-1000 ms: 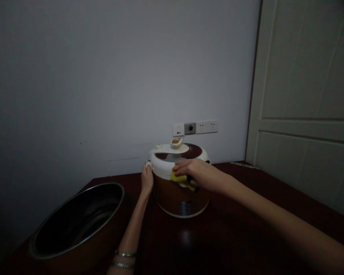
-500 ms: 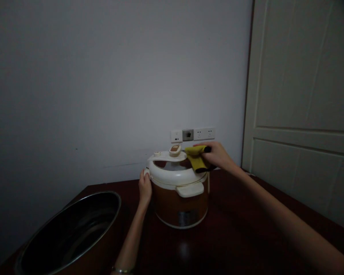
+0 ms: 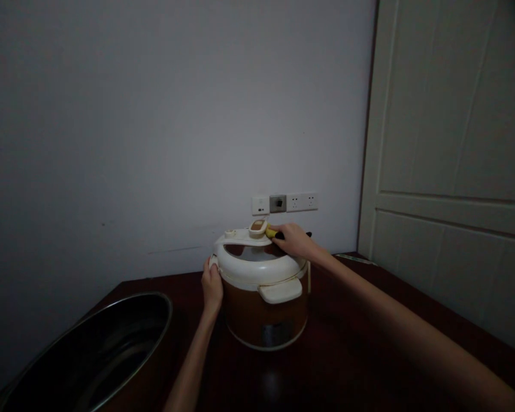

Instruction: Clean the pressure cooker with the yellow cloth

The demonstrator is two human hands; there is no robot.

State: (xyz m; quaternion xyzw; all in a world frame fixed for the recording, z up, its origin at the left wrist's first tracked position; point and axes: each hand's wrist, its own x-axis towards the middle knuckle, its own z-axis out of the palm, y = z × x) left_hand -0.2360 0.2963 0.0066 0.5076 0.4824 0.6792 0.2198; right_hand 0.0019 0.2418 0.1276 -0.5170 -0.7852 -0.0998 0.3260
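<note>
- Dark polished wooden tabletop [image 3: 360,320], white-and-brown rice cooker [image 3: 261,315] standing just below white wall sockets [image 3: 285,202].
- Left hand [image 3: 212,286] curls, fingers gripping the edge of its white lid [image 3: 257,269].
- Right hand [image 3: 294,240] appears closed on a yellow cloth [image 3: 271,233] atop the lid, though dim light hides the grip.

Two bare hands reached forward, fingers curled.
The left hand [image 3: 212,285] stood upright, the left forearm [image 3: 193,360] rising from the bottom edge; the right hand [image 3: 295,240] lay palm-down, the right arm [image 3: 395,303] stretched from the lower right.
</note>
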